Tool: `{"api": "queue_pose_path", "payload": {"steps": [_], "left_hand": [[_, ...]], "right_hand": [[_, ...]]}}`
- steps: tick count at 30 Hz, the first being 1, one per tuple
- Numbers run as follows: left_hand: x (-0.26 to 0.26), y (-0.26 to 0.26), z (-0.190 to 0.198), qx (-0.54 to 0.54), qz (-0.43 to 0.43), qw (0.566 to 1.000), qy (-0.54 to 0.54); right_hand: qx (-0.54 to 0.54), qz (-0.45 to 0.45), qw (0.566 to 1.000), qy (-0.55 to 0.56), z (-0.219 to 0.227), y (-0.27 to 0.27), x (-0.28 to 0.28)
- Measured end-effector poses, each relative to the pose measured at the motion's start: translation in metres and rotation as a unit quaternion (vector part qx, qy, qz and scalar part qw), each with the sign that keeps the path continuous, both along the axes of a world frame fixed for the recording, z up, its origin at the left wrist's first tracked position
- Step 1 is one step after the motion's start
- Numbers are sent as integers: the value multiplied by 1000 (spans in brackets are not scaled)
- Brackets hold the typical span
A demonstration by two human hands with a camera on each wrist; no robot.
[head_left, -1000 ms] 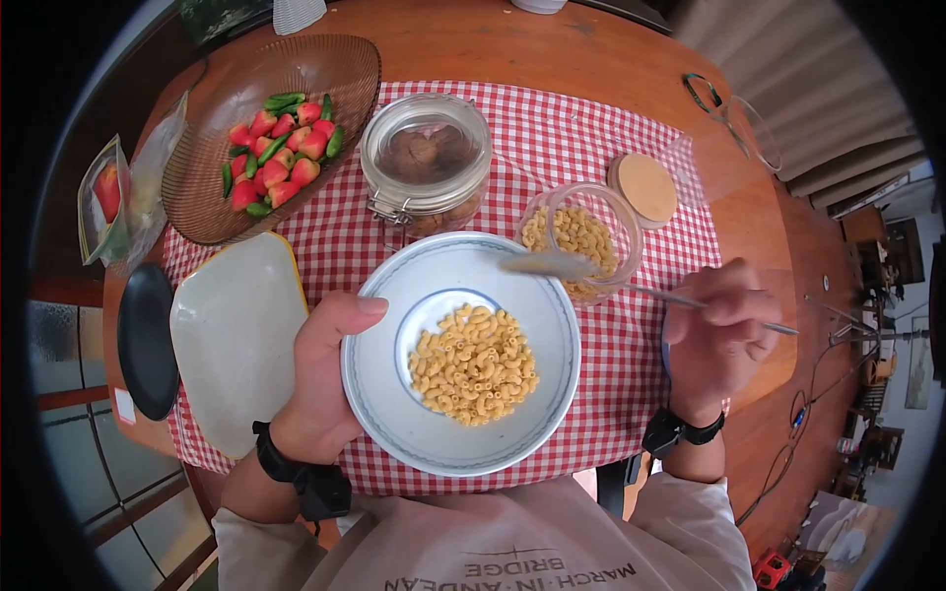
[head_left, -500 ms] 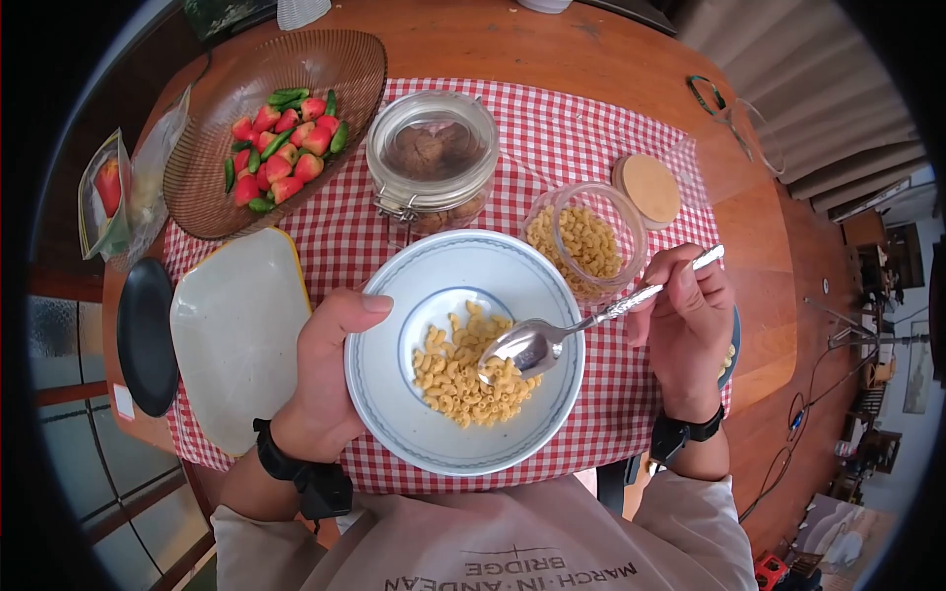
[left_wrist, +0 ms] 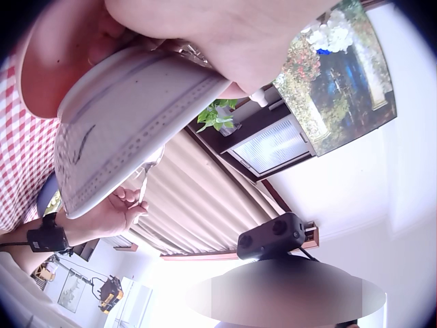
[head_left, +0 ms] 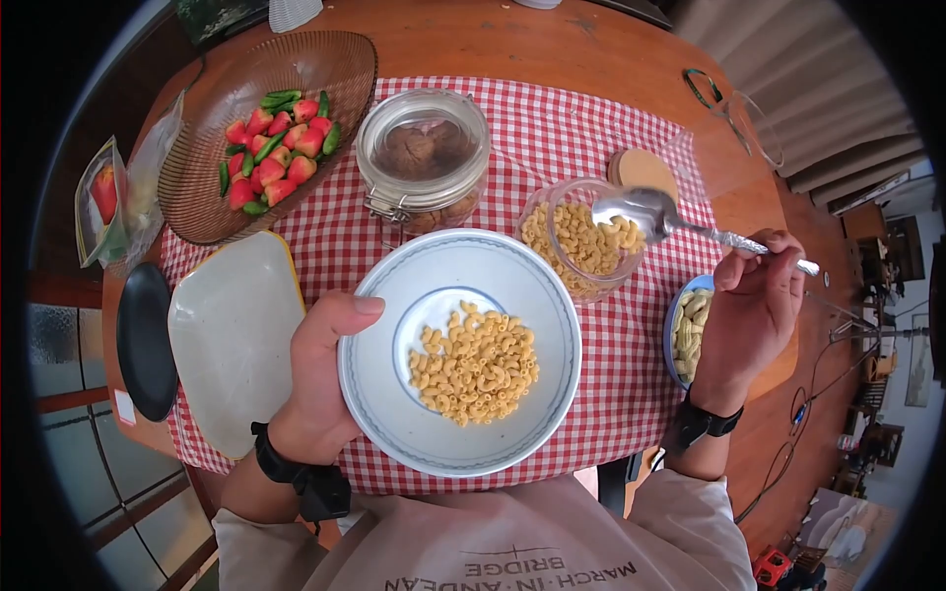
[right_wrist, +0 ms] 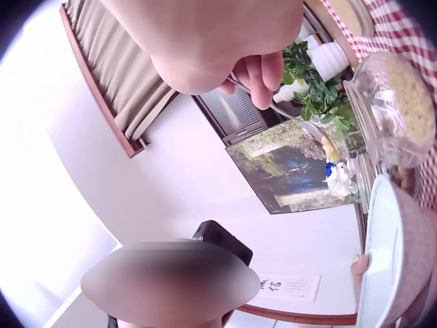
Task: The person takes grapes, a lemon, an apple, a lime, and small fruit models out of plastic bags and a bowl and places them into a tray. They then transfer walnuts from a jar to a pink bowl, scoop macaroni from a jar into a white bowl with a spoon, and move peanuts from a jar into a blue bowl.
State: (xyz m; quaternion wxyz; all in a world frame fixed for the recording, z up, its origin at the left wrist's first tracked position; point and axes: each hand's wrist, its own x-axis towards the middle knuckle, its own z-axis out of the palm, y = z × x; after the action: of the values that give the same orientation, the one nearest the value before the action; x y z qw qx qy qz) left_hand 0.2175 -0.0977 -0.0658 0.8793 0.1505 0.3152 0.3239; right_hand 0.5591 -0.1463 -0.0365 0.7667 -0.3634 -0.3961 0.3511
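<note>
My left hand [head_left: 325, 379] holds a white bowl [head_left: 384, 424] with blue rings, its thumb over the rim. Dry macaroni [head_left: 473, 364] lies in the middle of the bowl. In the left wrist view the bowl's outer wall [left_wrist: 130, 123] leans under that hand. My right hand [head_left: 754, 310] pinches the handle of a metal spoon [head_left: 724, 238]. Several macaroni pieces [head_left: 621, 233] sit in the spoon's bowl, which overlaps the mouth of a clear jar [head_left: 589, 293] in the head view. More macaroni fills part of that jar.
A wooden lid [head_left: 641, 169] lies behind the jar. A clamp-lid glass jar [head_left: 379, 163] with brown contents stands behind the bowl. To the left are a ribbed fruit basin [head_left: 187, 187], a white tray [head_left: 232, 345] and a black dish [head_left: 148, 345]. A blue-rimmed bowl [head_left: 670, 340] stands beside my right wrist.
The spoon dipped into the macaroni in the white bowl, then rose and moved right and away, now carrying several pieces over the clear jar. My left hand kept its hold on the bowl.
</note>
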Motion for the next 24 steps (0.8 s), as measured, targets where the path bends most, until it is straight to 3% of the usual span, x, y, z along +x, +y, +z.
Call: {"api": "queue_pose_path", "payload": {"steps": [3, 6, 8, 10, 12, 14, 18, 24], "left_hand": [[0, 0, 0, -2, 1, 1000, 0], [-1, 0, 0, 1, 2, 1000, 3], [-2, -1, 0, 5, 1, 1000, 2], [-1, 0, 0, 3, 4, 1000, -1], [-1, 0, 1, 1, 5, 1000, -5], [-2, 0, 0, -2, 6, 1000, -8], [-3, 0, -1, 5, 4, 1000, -2], [-2, -1, 0, 5, 2, 1000, -5]], "right_hand": [[61, -138, 970, -190, -1, 0, 0], [115, -147, 946, -263, -2, -4, -7], [125, -121, 950, -260, -6, -8, -9], [128, 19, 964, -232, -9, -10, -13], [107, 43, 965, -236, -4, -8, -25], [26, 69, 944, -323, -4, -9, -30], [-64, 150, 955, -246, -4, -11, -34], [-148, 137, 972, -123, -8, -4, -38]]}}
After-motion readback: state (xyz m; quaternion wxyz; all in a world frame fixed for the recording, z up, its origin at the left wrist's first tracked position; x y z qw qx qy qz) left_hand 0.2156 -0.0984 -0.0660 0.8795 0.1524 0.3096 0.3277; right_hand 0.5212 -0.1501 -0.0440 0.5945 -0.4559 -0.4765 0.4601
